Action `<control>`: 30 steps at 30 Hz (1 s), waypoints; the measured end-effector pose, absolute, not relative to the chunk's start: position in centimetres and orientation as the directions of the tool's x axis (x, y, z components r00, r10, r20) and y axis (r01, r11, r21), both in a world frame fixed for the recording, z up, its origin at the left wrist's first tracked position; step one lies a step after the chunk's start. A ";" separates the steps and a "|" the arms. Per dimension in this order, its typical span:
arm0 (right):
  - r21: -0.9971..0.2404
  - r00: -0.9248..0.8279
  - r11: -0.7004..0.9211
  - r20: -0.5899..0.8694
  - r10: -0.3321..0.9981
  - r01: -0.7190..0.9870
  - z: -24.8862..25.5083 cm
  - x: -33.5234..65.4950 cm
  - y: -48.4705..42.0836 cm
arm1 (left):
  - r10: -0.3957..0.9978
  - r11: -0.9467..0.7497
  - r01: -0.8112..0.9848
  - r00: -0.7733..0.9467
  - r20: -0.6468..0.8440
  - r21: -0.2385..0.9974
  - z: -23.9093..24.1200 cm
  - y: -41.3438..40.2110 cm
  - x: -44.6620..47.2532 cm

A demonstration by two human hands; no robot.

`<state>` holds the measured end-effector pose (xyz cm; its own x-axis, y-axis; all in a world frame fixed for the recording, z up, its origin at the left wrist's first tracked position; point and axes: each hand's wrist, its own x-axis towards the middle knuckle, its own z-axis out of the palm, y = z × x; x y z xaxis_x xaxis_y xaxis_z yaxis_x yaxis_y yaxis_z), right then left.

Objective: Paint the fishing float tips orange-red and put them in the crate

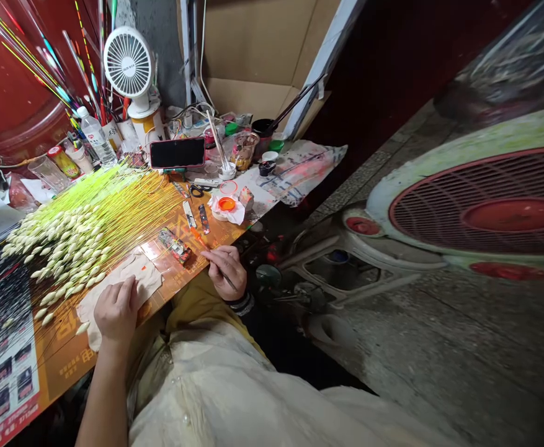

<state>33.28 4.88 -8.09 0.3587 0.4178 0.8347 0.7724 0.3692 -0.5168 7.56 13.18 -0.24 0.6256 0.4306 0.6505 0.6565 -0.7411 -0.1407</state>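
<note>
My left hand (116, 307) rests curled on a stained cream cloth (142, 273) at the table's near edge, close to a spread of white-bodied floats with thin yellow-green stems (74, 233). My right hand (226, 270) is closed in a pinch round a thin brush (200, 242) with an orange tip, at the table's front corner. A small dish of orange paint (226, 204) sits on white paper just beyond that hand. A small patterned box (175, 245) lies between the two hands.
A phone (177, 153) stands propped behind the paint, with jars, cups and brushes (244, 149) around it. A white desk fan (128, 65) and a water bottle (97, 138) stand at the back. A large floor fan (486, 211) fills the right side.
</note>
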 end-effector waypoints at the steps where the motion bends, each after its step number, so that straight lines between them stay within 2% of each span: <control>1: -0.519 0.363 0.375 0.835 0.414 0.768 -8.0 33.3 4.8 | 0.429 -0.740 0.657 0.625 0.651 -0.143 -0.2 13.2 7.6; 6: -0.521 0.381 0.410 0.844 0.378 0.748 -7.9 32.8 4.0 | 0.448 -0.728 0.670 0.624 0.641 -0.143 -0.3 13.0 7.5; 13: -0.389 0.189 0.553 0.904 0.383 0.737 -7.8 30.9 3.5 | 0.489 -0.736 0.673 0.607 0.626 -0.078 -0.6 12.8 7.4; 30: -0.451 0.228 0.453 0.856 0.464 0.770 -8.6 29.6 3.9 | 0.492 -0.733 0.675 0.609 0.623 -0.081 -0.5 12.6 7.5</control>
